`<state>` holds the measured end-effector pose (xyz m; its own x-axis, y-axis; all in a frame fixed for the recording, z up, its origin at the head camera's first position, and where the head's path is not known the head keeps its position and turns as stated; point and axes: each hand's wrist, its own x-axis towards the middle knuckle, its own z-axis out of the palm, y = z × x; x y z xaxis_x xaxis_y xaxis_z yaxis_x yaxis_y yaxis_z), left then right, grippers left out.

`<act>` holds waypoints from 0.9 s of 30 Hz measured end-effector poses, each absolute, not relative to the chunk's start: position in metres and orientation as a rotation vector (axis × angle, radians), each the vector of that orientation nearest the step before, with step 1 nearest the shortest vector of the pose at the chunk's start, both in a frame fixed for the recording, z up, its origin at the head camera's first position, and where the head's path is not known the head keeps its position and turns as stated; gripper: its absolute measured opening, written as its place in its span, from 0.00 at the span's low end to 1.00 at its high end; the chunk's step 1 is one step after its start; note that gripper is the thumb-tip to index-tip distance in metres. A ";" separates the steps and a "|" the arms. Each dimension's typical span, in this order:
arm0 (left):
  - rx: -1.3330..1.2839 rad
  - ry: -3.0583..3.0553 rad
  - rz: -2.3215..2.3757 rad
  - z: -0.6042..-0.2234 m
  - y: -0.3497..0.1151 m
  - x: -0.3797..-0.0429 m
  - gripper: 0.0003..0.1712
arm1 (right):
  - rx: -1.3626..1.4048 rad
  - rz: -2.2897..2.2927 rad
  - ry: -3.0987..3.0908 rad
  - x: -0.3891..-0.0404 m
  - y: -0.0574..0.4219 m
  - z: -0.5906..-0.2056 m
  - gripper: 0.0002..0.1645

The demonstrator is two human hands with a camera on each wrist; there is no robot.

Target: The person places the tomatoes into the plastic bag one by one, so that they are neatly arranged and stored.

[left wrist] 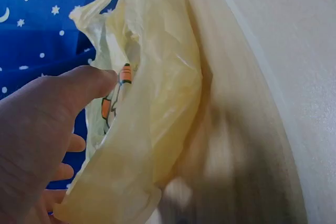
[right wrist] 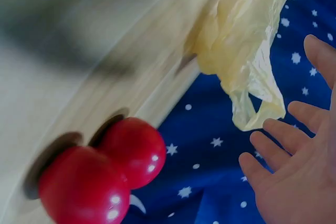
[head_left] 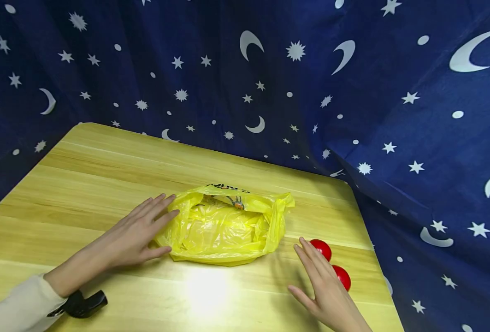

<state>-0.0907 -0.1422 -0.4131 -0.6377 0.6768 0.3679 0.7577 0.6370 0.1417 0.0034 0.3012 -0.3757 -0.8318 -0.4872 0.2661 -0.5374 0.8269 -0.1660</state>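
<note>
A yellow plastic bag [head_left: 224, 230] lies on the table with its mouth spread open toward me, dark print showing along its far edge. My left hand [head_left: 141, 230] is at the bag's left side, fingers extended; in the left wrist view the thumb [left wrist: 89, 85] is in front of the bag's mouth, and whether it touches the plastic I cannot tell. To the right of the bag, my right hand [head_left: 321, 281] hovers with straight fingers and holds nothing. Two shiny red balls [head_left: 342, 277] sit just beyond it, partly covered by the hand in the head view.
The wooden table [head_left: 103, 175] has a rounded far corner on each side. A dark blue curtain [head_left: 211, 92] with white moons and stars hangs behind and along the right. A black strap piece [head_left: 83, 304] is on the left wrist by the pale sleeve [head_left: 25, 304].
</note>
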 end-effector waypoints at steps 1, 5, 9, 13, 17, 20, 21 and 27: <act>-1.148 -2.579 -0.415 -0.414 -0.142 -0.091 0.47 | 0.775 0.341 -2.806 0.005 0.303 -0.376 0.54; -1.110 -2.599 -0.433 -0.418 -0.143 -0.094 0.48 | 0.715 0.332 -2.827 0.010 0.310 -0.379 0.55; -1.069 -2.632 -0.469 -0.424 -0.142 -0.097 0.49 | 0.650 0.369 -2.829 0.014 0.317 -0.382 0.56; -1.012 -2.679 -0.511 -0.430 -0.139 -0.100 0.52 | 0.537 0.410 -2.787 0.017 0.327 -0.389 0.56; -0.946 -2.729 -0.539 -0.436 -0.137 -0.104 0.53 | 0.382 0.462 -2.709 0.021 0.338 -0.401 0.53; -0.891 -2.776 -0.560 -0.440 -0.135 -0.106 0.51 | 0.298 0.488 -2.628 0.024 0.347 -0.411 0.47; -0.872 -2.793 -0.566 -0.441 -0.135 -0.107 0.51 | 0.279 0.494 -2.609 0.025 0.350 -0.415 0.46; -0.791 -2.846 -0.611 -0.444 -0.132 -0.109 0.50 | 0.116 0.509 -2.628 0.032 0.355 -0.429 0.50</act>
